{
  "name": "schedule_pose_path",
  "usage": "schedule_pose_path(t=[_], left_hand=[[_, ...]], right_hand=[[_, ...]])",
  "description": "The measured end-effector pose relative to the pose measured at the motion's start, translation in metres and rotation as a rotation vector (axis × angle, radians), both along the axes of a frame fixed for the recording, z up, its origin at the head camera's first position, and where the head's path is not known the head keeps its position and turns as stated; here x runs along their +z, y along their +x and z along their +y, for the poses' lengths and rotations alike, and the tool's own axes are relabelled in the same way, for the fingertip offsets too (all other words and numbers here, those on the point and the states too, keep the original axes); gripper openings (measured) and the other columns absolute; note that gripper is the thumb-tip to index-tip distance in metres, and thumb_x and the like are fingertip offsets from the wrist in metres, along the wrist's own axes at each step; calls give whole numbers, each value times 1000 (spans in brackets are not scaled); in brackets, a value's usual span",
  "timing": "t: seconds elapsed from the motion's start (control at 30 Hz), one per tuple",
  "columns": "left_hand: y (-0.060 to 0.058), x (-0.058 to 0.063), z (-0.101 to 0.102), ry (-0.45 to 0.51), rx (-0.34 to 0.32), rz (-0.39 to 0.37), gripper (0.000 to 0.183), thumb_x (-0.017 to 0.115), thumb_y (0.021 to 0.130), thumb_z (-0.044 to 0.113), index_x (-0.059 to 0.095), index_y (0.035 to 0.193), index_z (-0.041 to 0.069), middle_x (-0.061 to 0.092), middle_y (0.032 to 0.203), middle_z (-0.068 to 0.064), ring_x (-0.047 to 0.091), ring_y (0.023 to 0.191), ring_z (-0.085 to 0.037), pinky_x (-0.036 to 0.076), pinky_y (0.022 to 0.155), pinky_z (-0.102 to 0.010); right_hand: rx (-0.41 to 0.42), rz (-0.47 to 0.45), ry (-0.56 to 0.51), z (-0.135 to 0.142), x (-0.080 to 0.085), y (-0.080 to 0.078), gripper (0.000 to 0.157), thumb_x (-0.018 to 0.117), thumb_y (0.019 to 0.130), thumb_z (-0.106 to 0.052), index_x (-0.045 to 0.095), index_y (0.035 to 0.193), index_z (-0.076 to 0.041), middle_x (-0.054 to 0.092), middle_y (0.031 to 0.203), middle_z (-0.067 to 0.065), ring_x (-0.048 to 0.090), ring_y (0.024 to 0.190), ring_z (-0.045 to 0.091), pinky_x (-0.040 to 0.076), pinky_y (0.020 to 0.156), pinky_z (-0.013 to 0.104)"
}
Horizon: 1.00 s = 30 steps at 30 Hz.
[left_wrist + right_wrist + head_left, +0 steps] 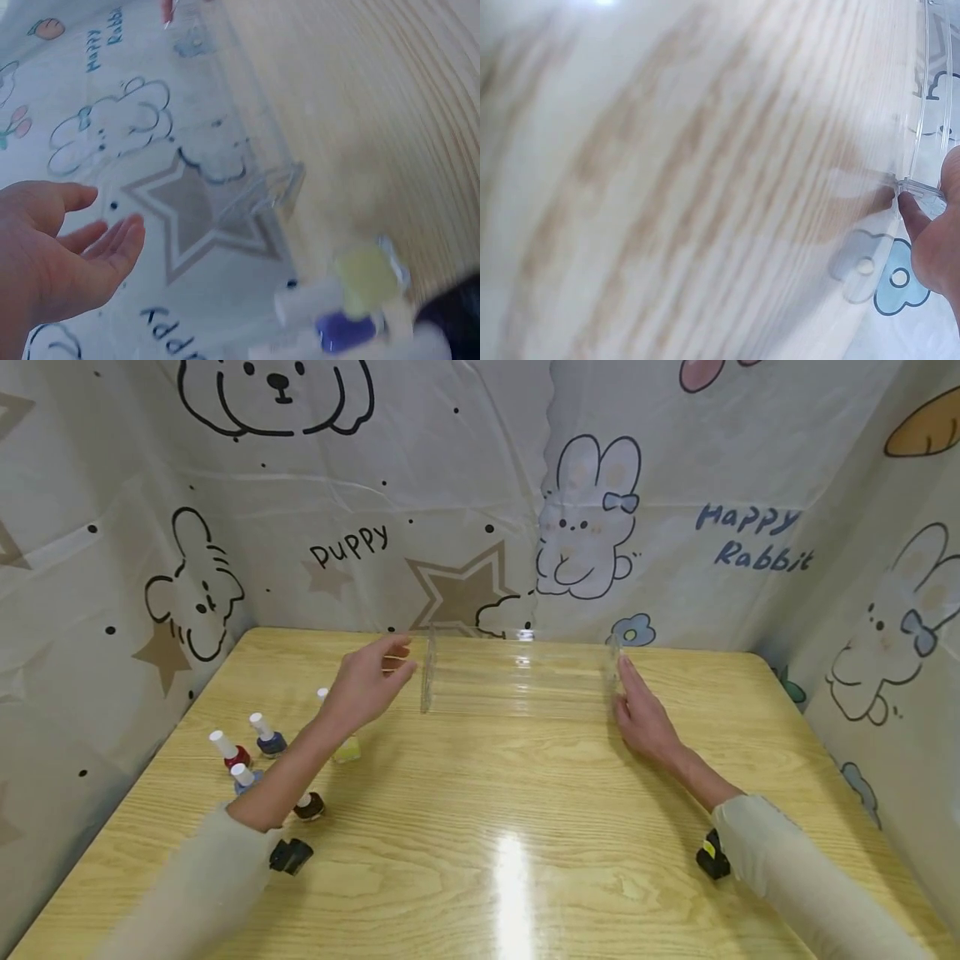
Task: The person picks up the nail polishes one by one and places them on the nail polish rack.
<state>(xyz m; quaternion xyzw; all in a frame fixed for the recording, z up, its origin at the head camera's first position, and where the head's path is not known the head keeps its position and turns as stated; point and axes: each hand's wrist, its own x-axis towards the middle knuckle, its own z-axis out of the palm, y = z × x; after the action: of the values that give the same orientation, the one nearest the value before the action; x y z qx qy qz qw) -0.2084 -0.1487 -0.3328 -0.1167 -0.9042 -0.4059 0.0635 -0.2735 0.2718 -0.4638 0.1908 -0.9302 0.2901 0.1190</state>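
Cartoon-printed cloth (652, 410) and small bottles about a wood-grained surface (600, 827).
In the head view, a red bottle (237, 757), a dark blue bottle (272, 744), a light blue bottle (247, 782), a yellow bottle (347, 750) and a blackish bottle (309, 808) gather toward 8 o'clock; the cloth shows "puppy" lettering (350, 545) at 10, a rabbit (583, 556) at 1, "Happy Rabbit" lettering (757, 537) at 2, and glare (513, 893) streaks the surface at 6.

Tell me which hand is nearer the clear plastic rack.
The right hand: it is touching the right end of the clear plastic rack. The left hand is just off the left end, with a small gap between.
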Motion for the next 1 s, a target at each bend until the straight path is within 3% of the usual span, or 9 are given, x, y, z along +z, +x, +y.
schedule_pose_path(t=[0.2, 0.5, 0.77, 1.0], left_hand=[[18, 9, -36, -84, -3, -5, 35, 60, 102, 15, 60, 131, -4, 66, 121, -21, 64, 109, -36, 50, 93, -50], [44, 12, -76, -173, -11, -119, 45, 61, 101, 27, 57, 133, -5, 65, 122, -22, 62, 112, -38, 49, 92, -54], [60, 0, -102, -183, -5, -191, 55, 62, 100, 36, 55, 135, -6, 63, 125, -25, 60, 116, -41, 51, 90, -54], [88, -10, -122, -164, -5, -261, 66, 64, 97, 45, 53, 139, -3, 62, 129, -22, 60, 117, -38, 51, 91, -54]], right_hand=[[-2, 14, -6, 0, 2, 1, 66, 44, 100, 3, 11, 157, 3, 12, 163, 21, 14, 149, 34, 22, 115, 54], [-4, 14, -13, -1, 2, 0, 65, 44, 101, 3, 11, 157, 3, 11, 164, 20, 14, 149, 34, 22, 115, 54], [-7, 11, -15, -1, 3, 0, 64, 42, 101, 2, 11, 158, 3, 10, 164, 19, 14, 149, 34, 21, 116, 53], [-14, 3, -9, -3, 1, 0, 65, 43, 101, 3, 11, 158, 3, 13, 163, 23, 14, 149, 34, 21, 116, 54]])
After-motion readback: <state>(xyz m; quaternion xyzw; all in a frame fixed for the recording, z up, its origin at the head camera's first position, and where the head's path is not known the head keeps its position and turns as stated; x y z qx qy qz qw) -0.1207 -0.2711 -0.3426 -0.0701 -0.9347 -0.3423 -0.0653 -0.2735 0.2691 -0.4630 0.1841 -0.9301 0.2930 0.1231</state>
